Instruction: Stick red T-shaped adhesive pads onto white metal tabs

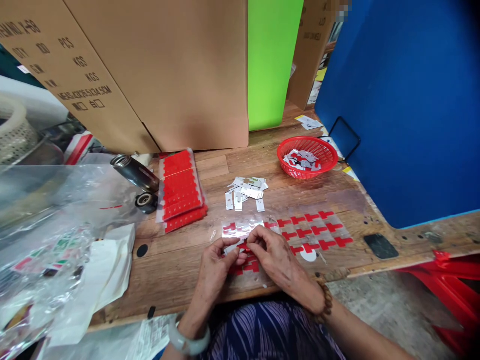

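L hand (pixel 216 264) pinching white pc. (pixel 233 247) above tabbed red sheet (pixel 306 240); R hand (pixel 276 256) fingertips alongside (hold unclear). Apparently done: red-marked pcs. (pixel 302 159) in basket (pixel 300 173). Remaining, approx.: loose white pile (pixel 249 191), stacked red sheets (pixel 182 182).

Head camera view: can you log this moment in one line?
left hand: holding small flat white piece | right hand: fingertips close beside, grip unclear | beneath: red T-shaped pieces on clear sheet
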`<state>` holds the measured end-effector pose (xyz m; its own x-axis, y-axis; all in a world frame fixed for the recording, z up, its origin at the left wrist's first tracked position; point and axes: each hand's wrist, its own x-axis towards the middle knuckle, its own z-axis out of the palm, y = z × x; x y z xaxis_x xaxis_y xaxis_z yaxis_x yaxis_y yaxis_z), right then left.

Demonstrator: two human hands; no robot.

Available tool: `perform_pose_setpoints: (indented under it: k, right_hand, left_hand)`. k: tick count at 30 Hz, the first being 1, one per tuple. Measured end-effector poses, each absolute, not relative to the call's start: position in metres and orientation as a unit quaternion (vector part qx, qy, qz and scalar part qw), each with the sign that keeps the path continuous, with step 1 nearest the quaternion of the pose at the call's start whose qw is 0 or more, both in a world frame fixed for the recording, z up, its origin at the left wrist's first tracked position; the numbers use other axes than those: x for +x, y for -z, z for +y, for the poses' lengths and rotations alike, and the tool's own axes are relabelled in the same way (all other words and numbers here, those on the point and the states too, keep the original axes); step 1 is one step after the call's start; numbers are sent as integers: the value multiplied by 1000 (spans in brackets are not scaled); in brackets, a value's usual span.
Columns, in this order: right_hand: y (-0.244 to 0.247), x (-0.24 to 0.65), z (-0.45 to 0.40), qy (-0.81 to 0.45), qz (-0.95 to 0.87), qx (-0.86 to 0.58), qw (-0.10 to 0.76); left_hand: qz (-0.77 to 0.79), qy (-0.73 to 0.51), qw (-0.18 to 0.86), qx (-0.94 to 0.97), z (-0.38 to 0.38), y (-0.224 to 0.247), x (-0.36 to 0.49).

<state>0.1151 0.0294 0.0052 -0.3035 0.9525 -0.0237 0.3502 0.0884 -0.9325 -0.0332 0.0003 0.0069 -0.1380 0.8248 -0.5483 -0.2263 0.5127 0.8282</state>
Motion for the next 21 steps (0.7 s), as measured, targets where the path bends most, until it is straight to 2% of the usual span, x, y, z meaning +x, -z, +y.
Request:
perform_pose_setpoints:
  k: [21]
  right_hand:
    - [2,115,31,-400,-696,-518,294]
  left_hand:
    - [616,-446,608,228,-3,-7,-27]
